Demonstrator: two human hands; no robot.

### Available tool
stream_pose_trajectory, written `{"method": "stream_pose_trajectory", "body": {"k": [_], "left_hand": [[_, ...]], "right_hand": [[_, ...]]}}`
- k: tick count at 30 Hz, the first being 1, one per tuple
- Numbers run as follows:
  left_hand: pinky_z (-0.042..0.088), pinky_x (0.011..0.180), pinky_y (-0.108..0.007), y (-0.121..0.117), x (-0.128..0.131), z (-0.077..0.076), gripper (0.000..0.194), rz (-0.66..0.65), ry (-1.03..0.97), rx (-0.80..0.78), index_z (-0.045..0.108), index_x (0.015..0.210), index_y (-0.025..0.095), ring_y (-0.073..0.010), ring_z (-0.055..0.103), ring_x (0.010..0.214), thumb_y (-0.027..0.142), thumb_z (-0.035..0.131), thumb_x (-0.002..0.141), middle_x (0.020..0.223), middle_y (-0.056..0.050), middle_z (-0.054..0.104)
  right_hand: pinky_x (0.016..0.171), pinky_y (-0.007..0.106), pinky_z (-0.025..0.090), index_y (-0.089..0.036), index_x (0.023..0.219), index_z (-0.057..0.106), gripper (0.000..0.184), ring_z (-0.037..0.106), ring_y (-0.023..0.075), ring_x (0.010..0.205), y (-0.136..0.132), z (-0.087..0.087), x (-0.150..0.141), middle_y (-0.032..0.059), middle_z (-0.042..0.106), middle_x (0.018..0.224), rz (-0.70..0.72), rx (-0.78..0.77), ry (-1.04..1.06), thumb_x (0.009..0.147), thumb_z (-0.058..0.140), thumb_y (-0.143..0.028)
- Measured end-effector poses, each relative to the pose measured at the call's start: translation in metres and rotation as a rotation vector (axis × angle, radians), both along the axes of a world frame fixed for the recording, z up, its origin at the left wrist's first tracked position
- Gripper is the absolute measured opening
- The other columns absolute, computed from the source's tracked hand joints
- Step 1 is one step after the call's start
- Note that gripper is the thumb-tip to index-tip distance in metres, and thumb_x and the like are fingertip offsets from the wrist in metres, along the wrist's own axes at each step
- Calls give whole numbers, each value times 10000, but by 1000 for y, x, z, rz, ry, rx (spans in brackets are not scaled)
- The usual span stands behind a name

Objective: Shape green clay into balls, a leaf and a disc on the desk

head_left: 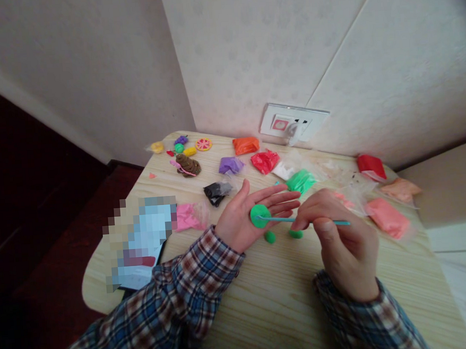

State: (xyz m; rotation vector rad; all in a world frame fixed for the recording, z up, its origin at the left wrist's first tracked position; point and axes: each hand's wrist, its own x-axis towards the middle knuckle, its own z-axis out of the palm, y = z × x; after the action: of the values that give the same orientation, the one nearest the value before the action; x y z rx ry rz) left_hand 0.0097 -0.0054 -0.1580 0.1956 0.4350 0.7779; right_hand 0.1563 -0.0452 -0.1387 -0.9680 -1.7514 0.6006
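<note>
The green clay disc (259, 215) lies flat on the palm of my left hand (248, 216), which I hold open and face up just above the desk (273, 294), fingers stretched out toward the green clay packet (301, 181). My left grip is fully open, with nothing pinched; the disc only rests there. My right hand (342, 246) has its grip closed around a thin teal sculpting stick (300, 220), thumb and fingers clamped near its middle, and the stick's tip touches the disc's right edge.

By my reckoning the disc is already pressed flat and round, so the shaping of its outline looks done; whatever the stick marks on its face seems barely begun (I can see no lines cut in it from here). Two small green balls (270, 237) sit on the desk just below the disc, apart from each other and untouched, so they look left to be worked.

Beyond the disc, toward the wall, lie packets of clay: pink (188, 216), black (217, 191), purple (230, 165), red (264, 161) and orange (246, 145). Further left of those stand finished little pieces, among them a brown coiled figure (187, 165) and a round yellow slice (204, 144).
</note>
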Motion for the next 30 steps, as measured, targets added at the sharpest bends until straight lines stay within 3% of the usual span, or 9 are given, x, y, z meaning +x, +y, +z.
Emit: {"method": "stream_pose_trajectory", "body": {"k": [3, 9, 15, 21, 26, 30], "left_hand": [[353, 987, -376, 0, 0, 0, 650, 8, -19, 3, 642, 1019, 48, -237, 645, 956, 466, 148, 960, 1000, -170, 702], [346, 996, -384, 0, -1, 1, 656, -5, -32, 23, 643, 1039, 40, -256, 629, 1029, 477, 160, 956, 1047, -187, 692], [385, 973, -368, 0, 2, 3, 641, 30, -5, -9, 675, 953, 54, -218, 670, 918, 432, 157, 972, 960, -157, 719], [483, 818, -305, 0, 4, 4, 546, 108, 70, 29, 697, 891, 87, -171, 686, 796, 351, 229, 983, 865, -115, 733], [506, 607, -247, -15, -36, 24, 522, 371, 226, 45, 699, 810, 80, -116, 621, 554, 312, 262, 977, 684, -85, 694], [524, 606, -251, -32, -99, 19, 427, 865, 345, -191, 660, 740, 100, -96, 579, 507, 241, 314, 947, 586, -41, 635]], "right_hand": [[685, 352, 377, -211, 740, 602, 291, 512, 171, 712, 1, -1, 0, 13, 591, 690, 16, -4, -3, 952, 418, -287], [682, 347, 375, -208, 732, 615, 300, 513, 165, 694, 2, -1, 0, 7, 572, 673, 2, -11, 35, 948, 421, -280], [666, 337, 360, -194, 700, 610, 323, 486, 156, 678, 2, -2, 2, 9, 549, 656, -63, -50, 136, 945, 426, -294], [665, 338, 373, -215, 655, 616, 346, 445, 157, 639, 6, -4, 6, -5, 476, 588, -29, -77, 457, 929, 453, -350], [744, 334, 412, -230, 629, 641, 264, 476, 160, 702, 8, -1, 14, -17, 442, 582, -117, -136, 671, 845, 600, -376], [712, 324, 418, -210, 570, 633, 302, 499, 159, 694, 9, -2, 12, -12, 454, 565, -123, -167, 715, 787, 653, -420]]}}
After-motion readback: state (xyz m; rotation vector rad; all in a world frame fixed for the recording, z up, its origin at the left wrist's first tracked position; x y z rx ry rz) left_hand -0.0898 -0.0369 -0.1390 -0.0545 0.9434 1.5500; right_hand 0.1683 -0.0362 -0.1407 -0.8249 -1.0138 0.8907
